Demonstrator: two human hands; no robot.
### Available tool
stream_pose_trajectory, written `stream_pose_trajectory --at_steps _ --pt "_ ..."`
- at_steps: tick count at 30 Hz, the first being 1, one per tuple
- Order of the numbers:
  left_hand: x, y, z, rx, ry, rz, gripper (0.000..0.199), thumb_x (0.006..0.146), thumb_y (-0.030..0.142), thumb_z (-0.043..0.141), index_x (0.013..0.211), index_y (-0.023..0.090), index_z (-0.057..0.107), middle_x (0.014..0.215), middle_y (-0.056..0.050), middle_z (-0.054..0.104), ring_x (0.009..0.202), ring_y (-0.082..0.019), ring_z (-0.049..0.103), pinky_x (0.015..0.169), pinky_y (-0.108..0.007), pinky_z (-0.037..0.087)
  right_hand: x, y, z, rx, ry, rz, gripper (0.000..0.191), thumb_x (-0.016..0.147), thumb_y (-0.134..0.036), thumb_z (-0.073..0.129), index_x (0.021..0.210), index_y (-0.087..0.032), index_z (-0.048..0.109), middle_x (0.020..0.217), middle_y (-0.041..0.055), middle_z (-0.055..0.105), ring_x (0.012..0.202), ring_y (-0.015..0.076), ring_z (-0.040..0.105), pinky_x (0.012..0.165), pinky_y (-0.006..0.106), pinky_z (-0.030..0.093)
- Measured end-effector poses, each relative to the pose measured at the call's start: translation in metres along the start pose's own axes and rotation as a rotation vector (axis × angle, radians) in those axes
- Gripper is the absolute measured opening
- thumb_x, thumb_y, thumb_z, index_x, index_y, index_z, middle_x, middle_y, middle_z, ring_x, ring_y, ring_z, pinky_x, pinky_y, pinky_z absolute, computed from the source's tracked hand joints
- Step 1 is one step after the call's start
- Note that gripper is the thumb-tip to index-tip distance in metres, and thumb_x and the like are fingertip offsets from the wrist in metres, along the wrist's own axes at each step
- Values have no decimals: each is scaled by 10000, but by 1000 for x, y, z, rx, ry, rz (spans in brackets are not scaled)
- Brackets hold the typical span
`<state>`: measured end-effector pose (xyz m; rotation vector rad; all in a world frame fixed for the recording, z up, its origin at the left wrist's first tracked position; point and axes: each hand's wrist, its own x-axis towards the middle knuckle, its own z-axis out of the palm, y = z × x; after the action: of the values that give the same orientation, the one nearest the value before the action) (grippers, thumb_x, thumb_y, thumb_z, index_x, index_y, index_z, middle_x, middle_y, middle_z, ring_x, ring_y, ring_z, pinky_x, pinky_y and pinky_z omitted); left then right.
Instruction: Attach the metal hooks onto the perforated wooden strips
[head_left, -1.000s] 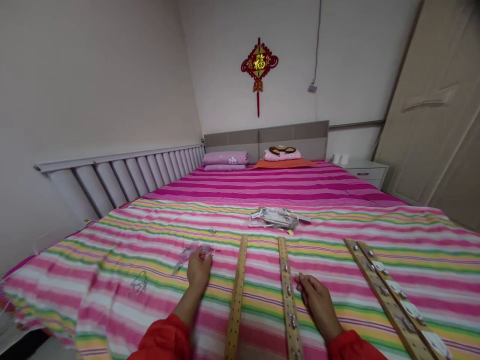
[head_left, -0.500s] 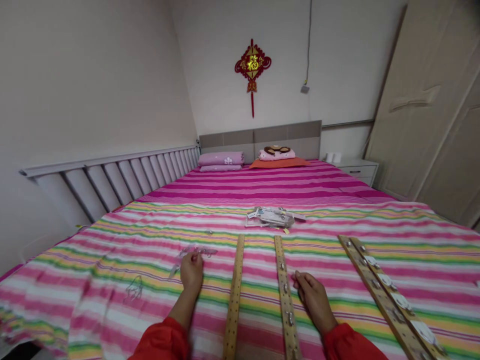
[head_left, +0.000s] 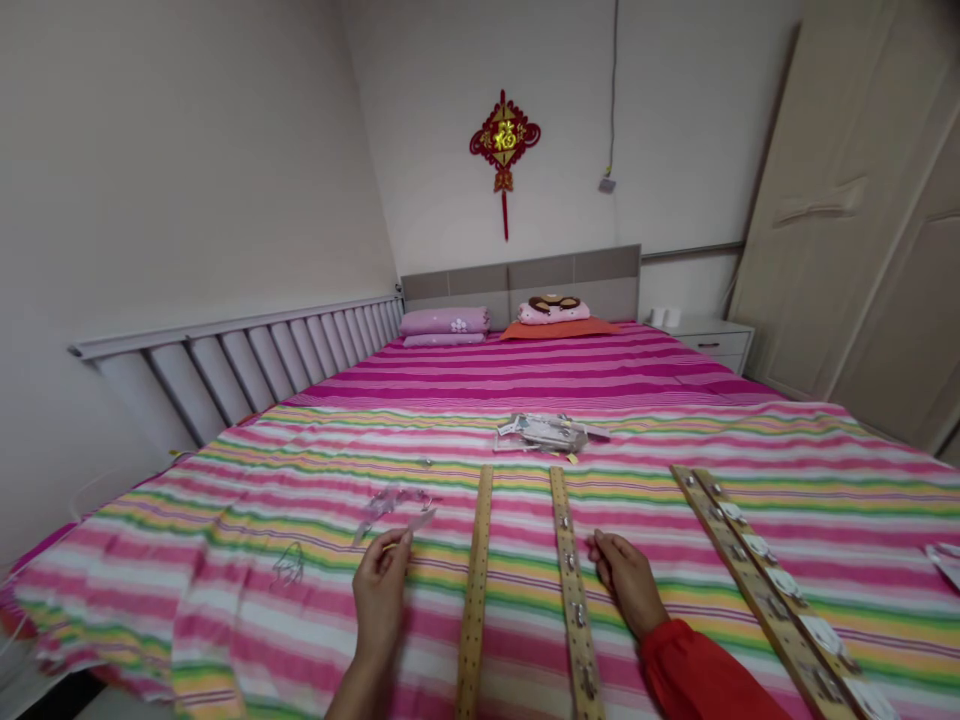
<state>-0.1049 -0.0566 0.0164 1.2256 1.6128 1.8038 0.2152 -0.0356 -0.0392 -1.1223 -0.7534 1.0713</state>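
My left hand (head_left: 381,585) is closed in a pinch on a small clear plastic piece (head_left: 422,519), held over the striped sheet left of a bare wooden strip with holes (head_left: 474,590). Just beyond it lies a loose bunch of clear plastic pieces (head_left: 391,497). My right hand (head_left: 624,580) is beside a second holed strip (head_left: 559,490), which carries several small shiny metal pieces (head_left: 578,613). Its thumb and fingers are pressed together; whatever may be between them is too small to make out.
Two more strips (head_left: 739,545) at the right bear metal pieces and white discs (head_left: 784,583). A pile of clear packets (head_left: 546,432) lies beyond the middle strips. A tangle of thin wire (head_left: 289,566) rests at the left. A slatted rail (head_left: 232,365) borders the bed.
My left hand has drawn back towards me from the plastic bunch, with a clear piece now in its fingers. My right hand stays beside the second strip. The view has shifted slightly.
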Motion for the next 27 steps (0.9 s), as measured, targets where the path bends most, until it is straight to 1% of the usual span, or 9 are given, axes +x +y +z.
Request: stream_pose_trajectory --at_steps 5,8,10,13,15,16,19,23,27 --pt "-44 40 -13 147 -119 575 107 804 253 604 863 241 693 841 -35 624 769 -148 608 616 -226 502 -7 -9 0 7 3 31 437 606 -596 690 577 -176 574 342 -72 401 320 60 282 353 208 150" --pt "-61 53 -19 213 -207 856 286 804 116 584 1007 292 684 831 -27 632 781 -138 618 660 -227 518 -22 -16 6 -25 -6 28 438 610 -593 693 540 -190 536 322 -87 358 312 59 266 353 210 147" --pt "-69 59 -21 231 -254 953 354 791 84 591 1054 307 671 809 -24 641 742 -134 615 640 -226 519 -38 -24 14 -49 -78 19 441 606 -587 708 531 -188 534 334 -86 363 323 57 278 361 212 169" --pt "-82 69 -16 232 -328 986 328 793 101 602 1037 308 668 780 -19 635 680 -122 595 583 -212 505 -65 -40 29 -33 -264 33 434 633 -591 700 604 -166 614 381 -68 432 332 52 293 373 220 195" --pt "-91 76 -11 199 -374 987 275 799 105 600 991 288 671 785 -18 616 678 -111 581 577 -202 495 -81 -54 36 11 -370 77 428 692 -577 666 726 -150 683 557 -9 594 351 46 343 368 222 202" --pt "-95 79 -8 168 -399 982 246 804 103 595 964 274 671 795 -19 606 691 -108 577 586 -201 492 -87 -61 38 33 -431 98 425 714 -566 654 744 -144 697 592 4 615 358 45 360 369 221 211" --pt "-102 89 -3 68 -504 953 175 820 113 585 910 240 665 820 -29 590 731 -110 573 614 -205 485 -99 -80 39 49 -629 179 378 721 -506 682 744 -131 720 574 1 616 362 35 355 372 209 204" --pt "-103 98 -2 53 -667 950 163 803 117 617 908 234 659 840 -33 587 728 -108 562 610 -201 463 -105 -97 32 -58 -867 252 294 669 -412 756 698 -121 724 503 -26 579 364 28 349 384 206 188" --pt "-103 102 -3 36 -777 915 140 822 133 597 893 232 665 857 -41 576 762 -118 561 637 -207 460 -107 -102 23 -103 -1011 276 259 672 -377 761 704 -123 724 481 -43 553 373 31 365 388 199 209"
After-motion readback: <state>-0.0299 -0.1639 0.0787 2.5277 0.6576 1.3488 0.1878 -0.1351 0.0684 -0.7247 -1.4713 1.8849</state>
